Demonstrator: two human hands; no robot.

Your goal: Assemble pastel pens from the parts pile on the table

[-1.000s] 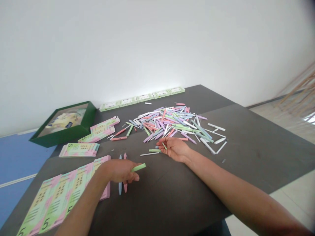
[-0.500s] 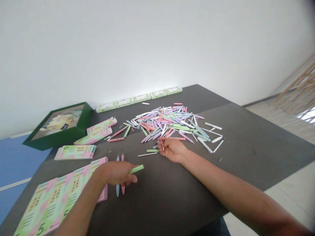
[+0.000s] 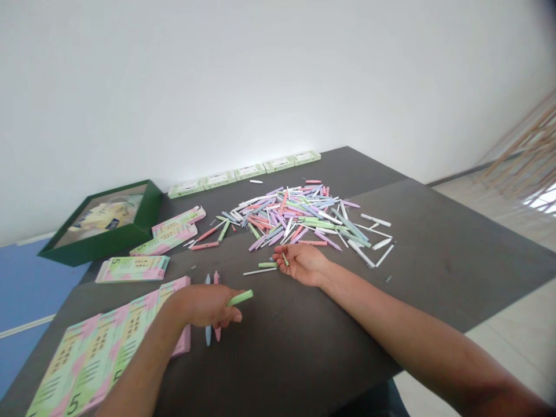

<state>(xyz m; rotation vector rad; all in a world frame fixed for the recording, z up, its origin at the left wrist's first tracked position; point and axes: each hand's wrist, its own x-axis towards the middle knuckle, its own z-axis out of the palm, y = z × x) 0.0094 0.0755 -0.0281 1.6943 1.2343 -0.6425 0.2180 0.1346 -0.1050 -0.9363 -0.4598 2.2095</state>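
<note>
My left hand (image 3: 211, 306) is closed around a light green pen barrel (image 3: 240, 297), whose open end points up and to the right. Beneath and behind that hand lie a blue pen (image 3: 208, 335) and a pink pen (image 3: 217, 278), side by side on the dark table. My right hand (image 3: 304, 264) is palm up, fingers curled, pinching a small green pen part (image 3: 285, 259). Just left of its fingertips are another green barrel (image 3: 266, 264) and a thin white refill (image 3: 259, 271). Behind it spreads a big pile of pastel pen parts (image 3: 295, 215).
Pink and green printed boxes (image 3: 93, 353) lie flat at front left, with more boxes (image 3: 132, 269) behind them. A green open box (image 3: 99, 242) holding plastic wrapping stands at far left. Several flat light green boxes (image 3: 219, 179) line the wall. Loose white parts (image 3: 381, 244) lie right of the pile.
My right hand has shifted slightly left, and the small green part shows more clearly in its fingers. My left hand keeps the green barrel almost in the same place.
</note>
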